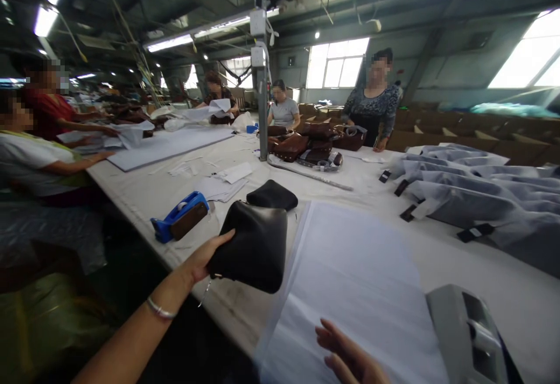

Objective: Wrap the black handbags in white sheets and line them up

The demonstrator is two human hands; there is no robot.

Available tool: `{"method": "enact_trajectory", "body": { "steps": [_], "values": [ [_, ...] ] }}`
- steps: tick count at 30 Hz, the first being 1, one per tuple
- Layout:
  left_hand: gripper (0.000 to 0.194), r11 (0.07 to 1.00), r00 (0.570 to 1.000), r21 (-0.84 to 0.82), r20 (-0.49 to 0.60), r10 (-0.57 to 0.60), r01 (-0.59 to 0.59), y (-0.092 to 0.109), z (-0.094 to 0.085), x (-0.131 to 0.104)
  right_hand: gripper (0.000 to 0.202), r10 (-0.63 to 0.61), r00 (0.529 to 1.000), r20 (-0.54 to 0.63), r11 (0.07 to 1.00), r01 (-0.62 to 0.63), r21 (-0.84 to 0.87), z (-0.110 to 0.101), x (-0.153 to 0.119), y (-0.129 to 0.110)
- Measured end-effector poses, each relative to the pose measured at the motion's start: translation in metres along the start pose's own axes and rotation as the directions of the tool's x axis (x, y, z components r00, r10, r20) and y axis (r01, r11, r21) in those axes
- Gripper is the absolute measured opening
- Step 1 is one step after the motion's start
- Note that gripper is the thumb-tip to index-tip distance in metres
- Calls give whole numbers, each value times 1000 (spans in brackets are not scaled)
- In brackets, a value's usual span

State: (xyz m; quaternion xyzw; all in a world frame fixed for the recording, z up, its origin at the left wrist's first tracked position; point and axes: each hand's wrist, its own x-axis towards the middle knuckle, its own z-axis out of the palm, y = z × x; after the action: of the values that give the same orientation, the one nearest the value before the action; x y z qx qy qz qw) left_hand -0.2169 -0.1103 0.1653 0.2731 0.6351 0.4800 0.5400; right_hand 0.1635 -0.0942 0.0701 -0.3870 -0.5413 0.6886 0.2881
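Note:
My left hand (207,257) grips a small black leather pouch (256,244) by its left side, thumb on top and fingers hidden beneath. The pouch is tilted over the table, and a short pale strip hangs from its lower left corner. Just behind it lies a second black pouch (272,195). Low in the view, my right hand (345,353) is held over a stack of white tissue sheets (350,267), its fingers apart and nothing in them.
A blue tape dispenser (181,215) stands at left, a grey dispenser (466,331) at right. Wrapped bags with black tags (472,197) fill the right side. Brown bags (301,145) lie beside a metal post (262,98). Several people work around the table (231,314).

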Motion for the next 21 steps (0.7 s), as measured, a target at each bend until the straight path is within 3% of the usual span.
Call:
{"method": "enact_trajectory", "body": {
  "steps": [2,4,7,10,15,18,21],
  "values": [
    [47,942,999,-336,46,9,7,-15,22,-10,59,-37,998,-42,984,44,175,26,11,-1],
    [45,869,994,-495,82,71,-21,-30,53,-19,67,-27,998,-62,934,47,354,45,21,-4],
    [51,835,976,-545,135,170,-70,-53,101,-30,68,20,995,-94,848,33,528,55,30,-11],
    [64,852,946,-519,237,223,-71,-76,131,-39,63,94,988,-119,824,-11,566,41,27,-17],
    [67,792,857,-609,428,288,38,-91,145,-36,71,218,948,-233,873,-82,481,-2,8,-20],
    [68,721,905,-691,334,262,47,-88,147,-20,76,334,894,-299,853,-152,498,-22,-2,-22],
    [52,672,971,-741,158,180,-3,-85,145,-2,75,445,824,-351,821,-218,528,-38,-8,-27]
  ]
}}
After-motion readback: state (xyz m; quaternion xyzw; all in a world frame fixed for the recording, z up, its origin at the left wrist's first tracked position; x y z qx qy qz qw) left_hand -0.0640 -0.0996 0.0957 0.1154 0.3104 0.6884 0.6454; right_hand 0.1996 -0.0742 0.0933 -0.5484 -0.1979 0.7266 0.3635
